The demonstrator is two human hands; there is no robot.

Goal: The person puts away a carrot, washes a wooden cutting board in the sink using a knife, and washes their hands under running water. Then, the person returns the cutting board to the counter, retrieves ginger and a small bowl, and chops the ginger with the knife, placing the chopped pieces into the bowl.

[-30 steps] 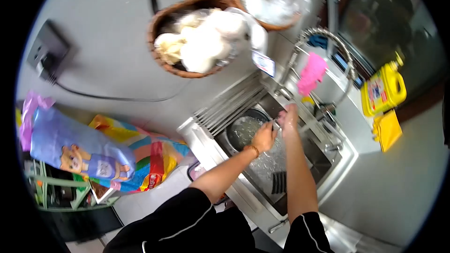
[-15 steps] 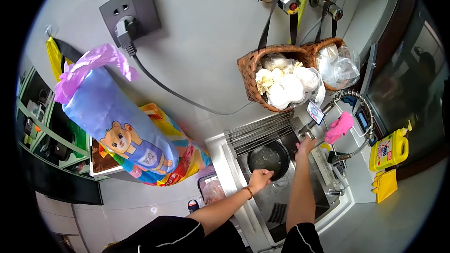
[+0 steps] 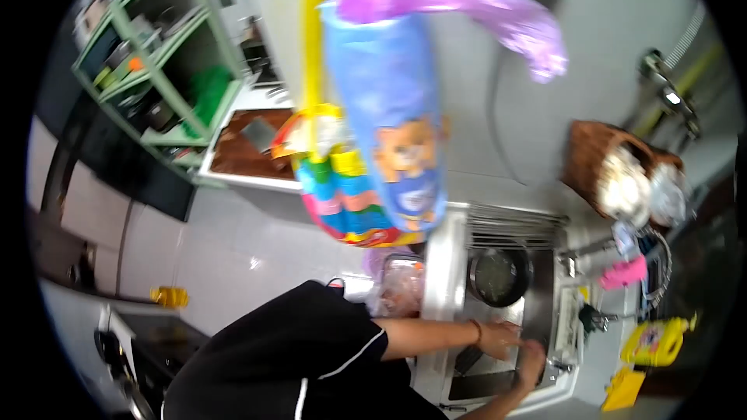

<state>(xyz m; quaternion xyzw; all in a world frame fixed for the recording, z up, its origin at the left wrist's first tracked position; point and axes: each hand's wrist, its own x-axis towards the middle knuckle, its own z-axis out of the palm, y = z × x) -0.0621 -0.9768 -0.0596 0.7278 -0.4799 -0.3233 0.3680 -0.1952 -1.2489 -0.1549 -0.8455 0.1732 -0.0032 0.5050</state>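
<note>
My left hand [image 3: 499, 338], with a beaded bracelet at the wrist, is over the lower half of the metal sink [image 3: 498, 381]. Close beside it on the right is my right hand [image 3: 532, 364], the two nearly touching. Motion smears the fingers of both hands, so I cannot make out whether anything is in them. Above the hands, a round black pan [image 3: 520, 289] with cloudy liquid in it stands in the sink, apart from both. A dark ridged object [image 3: 467, 359] lies at the sink's bottom near my left hand.
A wire rack [image 3: 513, 225] spans the sink's back end. The faucet [image 3: 587, 249] and a pink cloth [image 3: 624, 272] are to the right, near a yellow bottle [image 3: 657, 342]. Woven baskets [image 3: 587, 159] hang above. A blue bag [image 3: 389, 85] hangs left of the sink.
My view has swung left. My left hand has left the pan's rim and my right hand has left the faucet; both are now together lower in the sink.
</note>
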